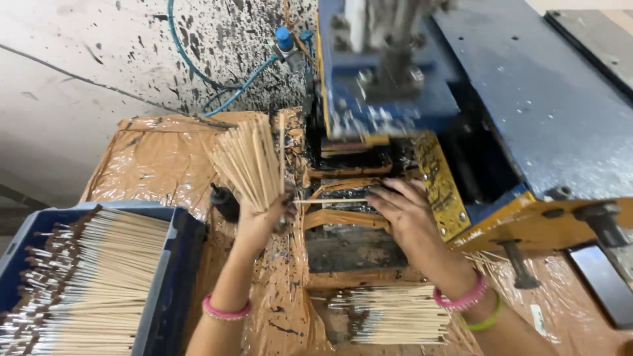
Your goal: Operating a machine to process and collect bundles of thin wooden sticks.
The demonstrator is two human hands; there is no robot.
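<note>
- Left hand (260, 217) is wrapped tight around a fanned bunch of bare sticks (249, 161), held upright just left of the machine (422, 99).
- Right hand (403, 209) lies flat, fingers loosely together, at the machine's feed slot, touching the end of a single stick (330, 200) that lies level between the two hands.
- I'd keep that stick dead straight to the slot, since any tilt looks likely to jam or snap it.
- Loosen the bunch a little so one stick slides out at a time, not two.
- Keep fingertips back from the yellow plate (440, 184), it's tight in there.
- Coated sticks sit in the blue crate (173, 277) on the left, and another pile (395, 315) lies below the right wrist.
</note>
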